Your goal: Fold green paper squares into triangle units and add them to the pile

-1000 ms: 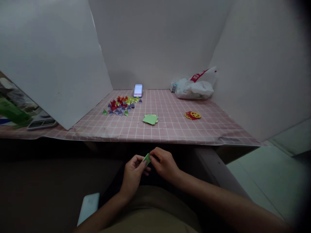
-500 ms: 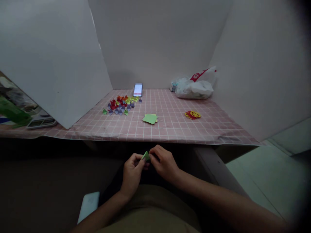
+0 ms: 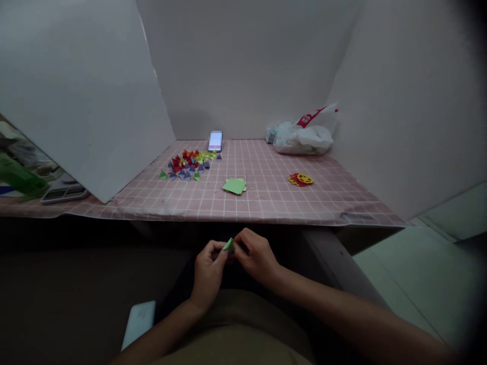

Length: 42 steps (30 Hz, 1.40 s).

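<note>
My left hand (image 3: 207, 271) and my right hand (image 3: 255, 256) meet below the table's front edge, over my lap. Both pinch a small folded green paper piece (image 3: 229, 245) between their fingertips. On the pink checked tablecloth (image 3: 266, 197) ahead lies a stack of green and yellow paper squares (image 3: 235, 186). Further back left sits a cluster of several small folded paper triangles (image 3: 189, 165) in red, purple, green and yellow.
A lit phone (image 3: 215, 141) stands at the back, a white plastic bag (image 3: 304, 137) at the back right, and a red and yellow paper cutout (image 3: 301, 179) on the right. White boards wall the table. A calculator (image 3: 63, 192) lies far left. A pale box (image 3: 139, 322) rests by my left forearm.
The green piece looks smaller and more folded between my fingertips. My hands have stayed in nearly the same place.
</note>
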### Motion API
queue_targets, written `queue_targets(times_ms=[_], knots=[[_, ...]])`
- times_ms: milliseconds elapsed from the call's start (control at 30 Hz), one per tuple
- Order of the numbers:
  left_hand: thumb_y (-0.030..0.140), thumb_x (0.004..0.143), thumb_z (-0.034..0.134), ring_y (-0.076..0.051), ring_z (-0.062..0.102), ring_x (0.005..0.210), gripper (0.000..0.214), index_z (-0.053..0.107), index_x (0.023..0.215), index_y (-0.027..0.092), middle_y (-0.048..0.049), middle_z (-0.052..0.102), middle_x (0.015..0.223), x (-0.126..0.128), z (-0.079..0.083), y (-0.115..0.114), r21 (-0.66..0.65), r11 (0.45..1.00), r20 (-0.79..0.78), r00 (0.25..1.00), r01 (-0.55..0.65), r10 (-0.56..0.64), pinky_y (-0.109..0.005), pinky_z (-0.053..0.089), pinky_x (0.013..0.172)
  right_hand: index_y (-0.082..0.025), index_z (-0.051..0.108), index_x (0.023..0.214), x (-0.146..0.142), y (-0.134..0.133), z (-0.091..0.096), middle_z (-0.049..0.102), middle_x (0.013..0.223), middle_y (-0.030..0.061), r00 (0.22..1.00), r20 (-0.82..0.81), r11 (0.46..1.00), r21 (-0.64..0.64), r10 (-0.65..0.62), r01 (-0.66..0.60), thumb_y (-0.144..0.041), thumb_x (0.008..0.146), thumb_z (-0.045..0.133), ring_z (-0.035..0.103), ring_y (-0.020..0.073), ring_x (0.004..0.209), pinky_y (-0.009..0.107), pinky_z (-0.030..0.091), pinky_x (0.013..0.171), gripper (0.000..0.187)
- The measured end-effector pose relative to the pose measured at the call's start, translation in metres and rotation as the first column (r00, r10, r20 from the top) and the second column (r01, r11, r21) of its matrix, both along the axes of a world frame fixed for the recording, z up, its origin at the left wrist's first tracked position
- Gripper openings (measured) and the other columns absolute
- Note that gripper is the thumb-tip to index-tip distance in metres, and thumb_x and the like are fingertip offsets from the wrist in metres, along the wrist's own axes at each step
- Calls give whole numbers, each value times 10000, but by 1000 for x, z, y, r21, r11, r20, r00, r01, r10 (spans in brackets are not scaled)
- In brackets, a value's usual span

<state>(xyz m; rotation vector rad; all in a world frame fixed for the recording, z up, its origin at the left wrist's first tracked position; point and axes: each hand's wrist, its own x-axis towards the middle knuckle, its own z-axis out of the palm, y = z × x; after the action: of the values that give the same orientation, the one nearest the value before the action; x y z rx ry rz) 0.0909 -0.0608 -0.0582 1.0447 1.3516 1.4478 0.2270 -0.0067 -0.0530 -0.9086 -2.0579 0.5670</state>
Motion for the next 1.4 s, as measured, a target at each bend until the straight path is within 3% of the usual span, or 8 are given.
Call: queue_targets(times_ms=[167, 367, 533, 800, 933, 1033, 1200, 1400], knots=[[344, 788, 702, -177, 632, 718, 185, 673, 785, 162, -19, 668, 728, 2, 2, -1, 6, 1000, 55, 998, -11, 11, -287, 523, 703, -206, 482, 696, -1, -2, 1, 535, 683, 7, 999, -32, 1000, 9, -7, 8, -146, 855, 503, 504, 137, 605, 263, 376, 567, 172], [339, 797, 712, -161, 655, 780, 186, 656, 832, 165, -13, 687, 814, 2, -7, -1, -16, 999, 287, 958, 31, -26, -313, 537, 802, -205, 525, 766, 0, -2, 4, 558, 719, 25, 995, -68, 994, 88, 70, -64, -147, 880, 498, 542, 152, 656, 267, 422, 597, 130], [334, 789, 723, -160, 661, 813, 194, 662, 852, 161, -25, 697, 854, 2, -8, -3, -17, 999, 376, 926, 44, -34, -328, 533, 847, -200, 580, 818, 4, 0, 6, 597, 753, 50, 993, 10, 977, 176, 118, -118, -179, 927, 461, 554, 168, 693, 290, 444, 631, 162], [330, 764, 748, -177, 663, 820, 198, 676, 820, 155, -30, 701, 841, 2, -2, -3, -19, 999, 318, 948, 38, -30, -344, 543, 844, -186, 613, 854, 6, 2, 5, 637, 802, 88, 993, 106, 963, 256, 58, -84, -166, 940, 432, 571, 194, 737, 323, 456, 676, 201], [321, 765, 736, -186, 651, 818, 178, 681, 811, 157, -34, 696, 831, 0, 0, -2, 5, 1000, 201, 980, -5, 4, -327, 535, 805, -181, 591, 803, 4, -4, 8, 595, 754, 63, 1000, -13, 993, 121, 21, -19, -171, 919, 468, 561, 180, 693, 303, 441, 639, 170], [291, 797, 697, -194, 638, 834, 131, 684, 830, 165, -41, 691, 844, -2, -3, -1, 55, 997, 83, 996, -48, 43, -320, 512, 810, -187, 613, 772, 0, -10, 12, 607, 727, 37, 992, -130, 992, -126, -4, -12, -183, 883, 531, 560, 162, 659, 284, 430, 620, 138], [233, 829, 650, -213, 631, 905, 76, 695, 870, 188, -54, 695, 915, -2, -10, 0, 153, 986, -62, 995, -62, 72, -324, 482, 854, -186, 683, 814, -5, -10, 13, 629, 696, 6, 949, -301, 836, -540, -90, -92, -259, 839, 595, 542, 149, 618, 266, 418, 571, 117], [203, 849, 626, -209, 627, 919, 66, 691, 857, 198, -48, 683, 932, -1, -13, 0, 213, 977, -137, 989, -26, 56, -317, 468, 859, -160, 643, 780, -7, -7, 10, 553, 621, -31, 892, -434, 714, -665, -130, -219, -315, 779, 652, 459, 101, 513, 241, 359, 502, 155]])
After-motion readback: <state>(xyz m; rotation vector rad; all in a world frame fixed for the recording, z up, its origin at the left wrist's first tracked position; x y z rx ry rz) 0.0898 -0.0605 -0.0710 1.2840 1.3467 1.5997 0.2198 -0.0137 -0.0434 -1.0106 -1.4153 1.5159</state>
